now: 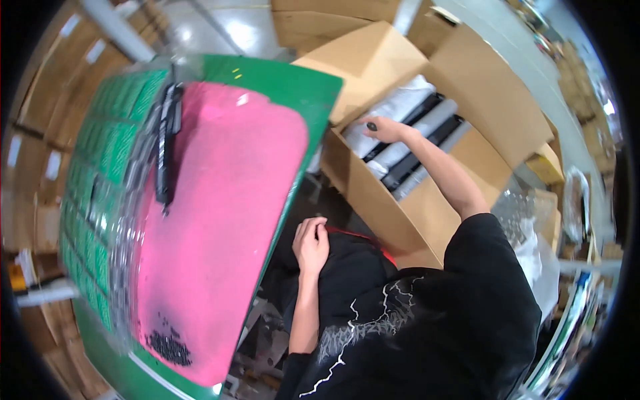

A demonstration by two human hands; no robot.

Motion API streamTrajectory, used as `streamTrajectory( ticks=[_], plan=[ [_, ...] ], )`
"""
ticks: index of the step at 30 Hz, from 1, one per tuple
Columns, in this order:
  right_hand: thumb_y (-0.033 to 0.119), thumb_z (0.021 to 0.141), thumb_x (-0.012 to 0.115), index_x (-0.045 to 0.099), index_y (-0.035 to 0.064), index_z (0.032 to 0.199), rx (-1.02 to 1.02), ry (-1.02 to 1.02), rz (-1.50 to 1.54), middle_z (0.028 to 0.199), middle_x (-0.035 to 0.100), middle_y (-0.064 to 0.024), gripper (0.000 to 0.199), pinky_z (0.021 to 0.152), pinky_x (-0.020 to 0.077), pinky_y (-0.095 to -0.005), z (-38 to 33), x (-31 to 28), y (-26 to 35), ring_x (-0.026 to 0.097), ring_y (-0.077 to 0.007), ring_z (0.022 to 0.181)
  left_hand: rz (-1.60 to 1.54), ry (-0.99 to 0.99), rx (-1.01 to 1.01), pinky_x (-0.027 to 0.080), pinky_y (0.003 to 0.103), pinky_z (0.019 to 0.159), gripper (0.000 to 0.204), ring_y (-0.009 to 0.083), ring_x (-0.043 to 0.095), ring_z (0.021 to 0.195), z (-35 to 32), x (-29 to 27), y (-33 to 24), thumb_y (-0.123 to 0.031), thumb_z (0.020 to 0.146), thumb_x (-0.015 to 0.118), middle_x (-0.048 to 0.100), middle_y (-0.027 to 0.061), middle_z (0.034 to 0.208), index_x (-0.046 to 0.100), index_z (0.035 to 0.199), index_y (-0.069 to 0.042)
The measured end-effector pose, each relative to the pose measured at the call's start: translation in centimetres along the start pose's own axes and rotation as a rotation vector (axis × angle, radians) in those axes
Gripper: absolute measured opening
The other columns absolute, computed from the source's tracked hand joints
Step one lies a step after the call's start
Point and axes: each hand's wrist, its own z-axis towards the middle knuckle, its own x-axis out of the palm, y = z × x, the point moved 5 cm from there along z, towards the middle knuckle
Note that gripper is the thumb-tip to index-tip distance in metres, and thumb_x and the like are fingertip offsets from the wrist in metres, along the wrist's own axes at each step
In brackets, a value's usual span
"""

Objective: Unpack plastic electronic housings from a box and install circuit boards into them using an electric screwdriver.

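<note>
My right hand [387, 130] reaches into an open cardboard box [373, 197], over the long wrapped pieces. Its fingers are closed round a small black piece [371, 126] whose rounded end shows; the rest is hidden by the hand. Under and beside it lie several long black pieces [412, 160] in white and grey foam sleeves [400, 100], side by side. Bent loosely over my dark-clothed lap, my left hand [311, 247] appears to hold nothing; its fingertips are partly hidden.
To the left stands a green table [293, 80] with a pink mat [220, 200]. A black power screwdriver [167, 147] hangs over it. Small black screws [168, 348] lie heaped on the mat's near corner. Green bins [100, 227] behind clear plastic line the far left. Cardboard flaps [490, 87] rise around the box.
</note>
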Motion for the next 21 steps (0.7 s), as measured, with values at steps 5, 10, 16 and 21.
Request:
streamTrajectory(
  ticks=[5, 10, 16, 21],
  plan=[
    [0.036, 0.085, 0.064, 0.07, 0.0054, 0.101, 0.511, 0.085, -0.562, 0.093, 0.071, -0.0199, 0.035, 0.079, 0.0545, -0.0466, -13.8, 1.9, -9.6, 0.068, -0.0359, 0.089, 0.007, 0.069, 0.022, 0.051, 0.037, 0.078, 0.011, 0.027, 0.064, 0.088, 0.4, 0.5, -0.6, -0.005, 0.087, 0.058, 0.067, 0.0066, 0.092, 0.067, 0.092, -0.008],
    [0.037, 0.085, 0.066, 0.065, 0.0138, 0.12, 0.382, -0.163, -0.58, 0.126, 0.054, -0.018, 0.042, 0.105, 0.0405, -0.0447, -20.6, 6.8, -11.6, 0.048, -0.0325, 0.126, 0.003, 0.095, 0.022, 0.051, 0.037, 0.077, 0.01, 0.027, 0.064, 0.087, 0.0, 0.8, -0.6, -0.007, 0.087, 0.058, 0.067, 0.0065, 0.091, 0.066, 0.092, -0.008],
    [0.034, 0.086, 0.061, 0.069, 0.0092, 0.101, 0.432, -0.1, -0.635, 0.113, 0.065, -0.0121, 0.03, 0.101, 0.0414, -0.0434, -19.2, 5.1, -7.1, 0.058, -0.0237, 0.116, -0.008, 0.101, 0.021, 0.05, 0.038, 0.078, 0.01, 0.028, 0.063, 0.088, -0.3, 0.4, -0.5, -0.007, 0.087, 0.058, 0.067, 0.0073, 0.092, 0.066, 0.092, -0.007],
    [0.029, 0.086, 0.057, 0.069, 0.0103, 0.103, 0.723, 0.045, -0.726, 0.092, 0.072, -0.0118, 0.028, 0.096, 0.0444, -0.0447, -23.1, -2.3, -4.9, 0.069, -0.0313, 0.09, -0.1, 0.159, 0.002, 0.05, 0.036, 0.08, 0.011, 0.0283, 0.063, 0.088, -0.8, -0.6, -0.1, -0.004, 0.088, 0.057, 0.067, 0.0096, 0.091, 0.066, 0.093, -0.004]
  ],
)
